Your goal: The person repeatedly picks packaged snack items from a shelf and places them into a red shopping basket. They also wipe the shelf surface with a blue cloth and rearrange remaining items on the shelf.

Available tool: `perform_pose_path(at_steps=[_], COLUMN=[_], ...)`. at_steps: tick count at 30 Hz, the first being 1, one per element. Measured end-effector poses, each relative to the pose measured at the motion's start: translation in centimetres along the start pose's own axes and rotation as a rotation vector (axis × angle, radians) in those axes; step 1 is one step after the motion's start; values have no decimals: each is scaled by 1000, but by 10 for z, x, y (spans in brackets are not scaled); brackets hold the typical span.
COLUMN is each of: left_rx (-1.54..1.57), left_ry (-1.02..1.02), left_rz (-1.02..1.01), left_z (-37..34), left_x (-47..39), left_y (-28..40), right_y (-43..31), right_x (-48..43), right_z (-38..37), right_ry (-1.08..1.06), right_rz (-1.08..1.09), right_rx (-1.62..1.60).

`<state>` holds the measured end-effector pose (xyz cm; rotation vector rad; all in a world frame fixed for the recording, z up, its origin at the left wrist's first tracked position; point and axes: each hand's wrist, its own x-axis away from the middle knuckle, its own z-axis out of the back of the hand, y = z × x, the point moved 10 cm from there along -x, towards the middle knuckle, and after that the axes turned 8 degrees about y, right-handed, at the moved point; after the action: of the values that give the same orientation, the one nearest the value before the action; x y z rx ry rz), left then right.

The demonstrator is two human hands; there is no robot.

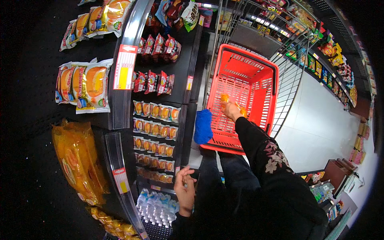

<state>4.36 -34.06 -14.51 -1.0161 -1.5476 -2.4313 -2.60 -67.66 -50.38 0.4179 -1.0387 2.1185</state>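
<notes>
My right hand [231, 111] reaches down inside a red plastic shopping basket [213, 90]. An orange-yellow package [224, 97] shows at its fingertips, and another orange piece [241, 111] lies just beyond the wrist; whether they are one package, and whether the fingers grip it, I cannot tell. My left hand [185, 187] is raised near the shelves, fingers loosely bent and holding nothing. A blue cloth [203, 126] hangs over the basket's left edge. The basket sits at a metal wire shopping cart [289, 99].
Black shelves [120, 111] on the left carry wrapped bread packs [93, 85], a large orange-yellow bag [76, 159], red snack packets [153, 82] and rows of small cakes [156, 111]. Bottled water [157, 207] stands low down. Further snack shelves [330, 75] line the right side across the pale floor.
</notes>
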Motion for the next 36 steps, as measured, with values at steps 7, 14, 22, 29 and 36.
perform_pose_path(at_steps=[7,14,22,29,36], left_rx=[39,6,-174,-236,464], left_ry=[-15,-46,-68,5,-86], left_rz=[96,16,-338,-630,-186], left_z=[-5,-7,-33,-28,32], left_x=[-2,-3,-10,2,3], left_y=[-18,-4,75,144,124], right_y=[36,4,-164,-314,-394], right_x=[-16,44,194,282,316], right_z=[-11,50,138,136,184], right_ry=[52,213,-125,-480,-393], right_rz=[-165,-373,-174,94,420], right_rx=[144,-816,-1153,-1038,-832])
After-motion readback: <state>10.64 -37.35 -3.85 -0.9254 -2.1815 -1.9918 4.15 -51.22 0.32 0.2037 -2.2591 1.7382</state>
